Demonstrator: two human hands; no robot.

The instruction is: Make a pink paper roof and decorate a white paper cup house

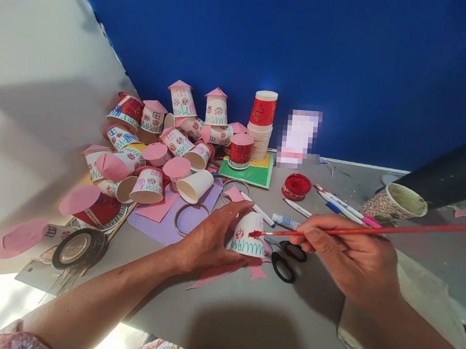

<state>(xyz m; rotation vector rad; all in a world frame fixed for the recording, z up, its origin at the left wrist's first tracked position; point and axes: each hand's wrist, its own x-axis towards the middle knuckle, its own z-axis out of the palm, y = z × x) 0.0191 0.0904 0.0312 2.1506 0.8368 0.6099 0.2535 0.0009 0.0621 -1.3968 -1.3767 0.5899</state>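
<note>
My left hand (208,239) grips a white paper cup (248,236) lying upside down on the grey table; green grass lines run round its rim and a red flower is painted on its side. My right hand (350,257) holds a thin red paintbrush (372,231) like a pen. Its red-tipped bristles touch the cup's side. Black scissors (285,258) lie on the table between my two hands, just below the brush.
A heap of decorated cup houses with pink roofs (155,142) fills the back left. A stack of cups (261,126), a red paint lid (296,186), markers (342,206), a paper cup (394,203), tape rolls (74,248) and pink paper scraps (226,272) lie around.
</note>
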